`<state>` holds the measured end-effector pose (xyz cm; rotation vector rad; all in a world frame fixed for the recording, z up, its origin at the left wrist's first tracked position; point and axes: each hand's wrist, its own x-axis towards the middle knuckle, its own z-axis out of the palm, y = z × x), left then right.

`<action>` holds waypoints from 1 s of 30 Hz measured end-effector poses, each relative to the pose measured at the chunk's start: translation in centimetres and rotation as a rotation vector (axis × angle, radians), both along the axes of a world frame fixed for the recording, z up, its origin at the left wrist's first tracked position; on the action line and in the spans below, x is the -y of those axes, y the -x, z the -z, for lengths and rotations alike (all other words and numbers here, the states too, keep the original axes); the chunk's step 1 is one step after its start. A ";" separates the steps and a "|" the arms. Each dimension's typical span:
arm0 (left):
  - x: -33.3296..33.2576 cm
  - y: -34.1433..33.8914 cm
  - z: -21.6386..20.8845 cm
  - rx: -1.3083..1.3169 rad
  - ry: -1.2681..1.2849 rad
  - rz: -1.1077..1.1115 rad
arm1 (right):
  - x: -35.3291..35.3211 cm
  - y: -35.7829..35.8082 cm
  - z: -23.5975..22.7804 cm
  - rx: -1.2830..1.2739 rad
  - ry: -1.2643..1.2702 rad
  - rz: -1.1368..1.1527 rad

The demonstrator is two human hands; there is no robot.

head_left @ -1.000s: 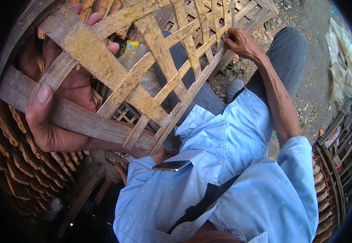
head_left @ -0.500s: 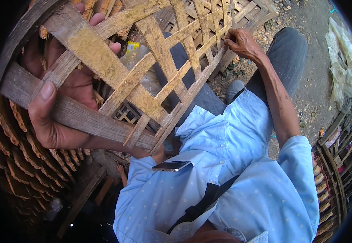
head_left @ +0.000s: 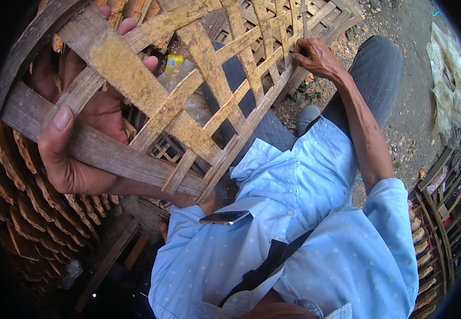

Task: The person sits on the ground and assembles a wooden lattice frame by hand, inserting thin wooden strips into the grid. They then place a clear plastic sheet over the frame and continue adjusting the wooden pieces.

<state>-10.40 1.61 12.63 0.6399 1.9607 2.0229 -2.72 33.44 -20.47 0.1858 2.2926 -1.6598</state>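
Observation:
A large woven bamboo lattice rack lies tilted across the upper left, its flat strips crossing with open gaps between. My left hand grips its grey, weathered side bar, thumb on top and fingers spread behind the lattice, partly hidden by the strips. At the rack's right-hand edge, my right hand is closed in a pinch on the rim, with the fingertips mostly hidden. Beneath and beyond it, more lattice of the same sort shows.
Layered brown, rough-edged pieces fill the left side. Curved slatted racks stand at the right, below a crumpled translucent plastic sheet. A phone sticks out of my shirt pocket. A yellow packet shows through the lattice.
Both my hands and the rack are almost exactly where they were. A small part of another person's hand beside my left sleeve has drawn back and is now mostly hidden.

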 end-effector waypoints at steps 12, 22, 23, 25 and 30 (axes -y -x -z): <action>0.2 0.0 0.2 0.025 -0.035 0.006 | 2.0 -1.3 -1.5 -0.204 -0.173 0.031; 0.2 0.4 0.4 0.045 -0.079 0.074 | 4.5 -3.8 -4.5 -0.166 -0.288 0.070; 0.2 0.3 0.4 0.050 -0.094 0.082 | 5.0 -4.1 -4.2 -0.134 0.024 0.052; 0.3 0.0 0.4 -0.003 -0.066 0.000 | 4.2 -4.1 -3.9 -0.044 0.167 0.158; 0.3 -0.7 -0.1 -0.226 0.326 -0.422 | -2.1 -5.1 -3.7 -0.103 -0.125 0.549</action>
